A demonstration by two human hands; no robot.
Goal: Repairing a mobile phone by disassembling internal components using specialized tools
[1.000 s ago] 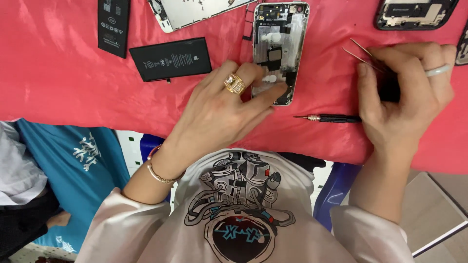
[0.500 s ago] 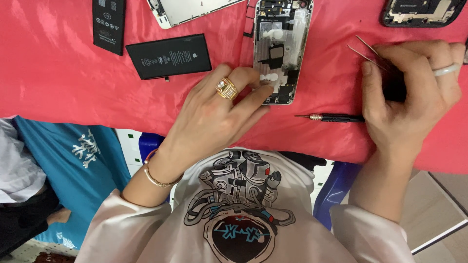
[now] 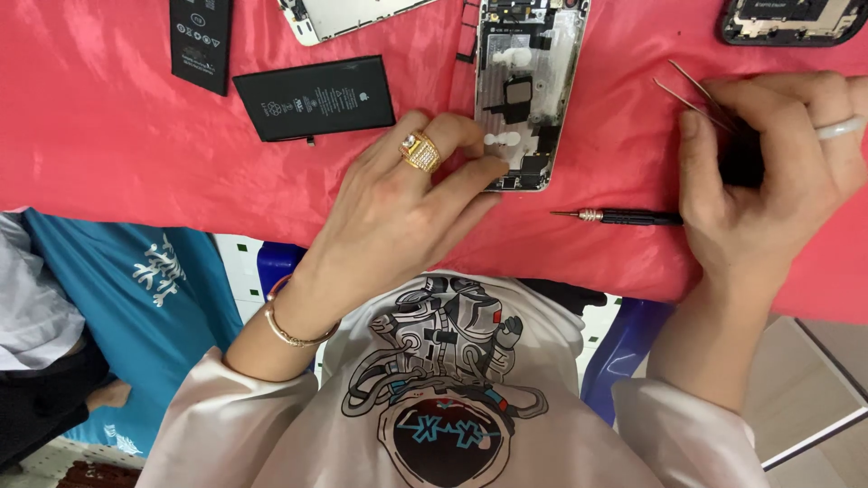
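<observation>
Since the earlier frames the view has slid slightly, so the opened phone chassis (image 3: 529,90) now sits higher at upper centre and both hands read lower and larger; hand poses barely changed. Left hand (image 3: 398,217), wearing a gold ring (image 3: 421,152), lies flat on the red cloth (image 3: 108,145), fingers close together and extended, fingertips pressing the lower left corner of the chassis to steady it. Right hand (image 3: 768,190) at right edge pinches metal tweezers (image 3: 696,90) between thumb and index, tips pointing up-left, apart from the chassis and not touching anything. Small screwdriver (image 3: 624,216) lies loose on the cloth just below-left of the right hand, tip pointing left. 1 black battery (image 3: 316,97) lies left of the chassis, a second black battery (image 3: 201,41) at upper left, a detached screen panel (image 3: 348,14) at top, another phone body (image 3: 796,18) at top right. Judged step: bracing the chassis before picking at an internal part. Next move likely calls for bringing the tweezer tips over to the chassis interior while the left hand keeps it pinned.
</observation>
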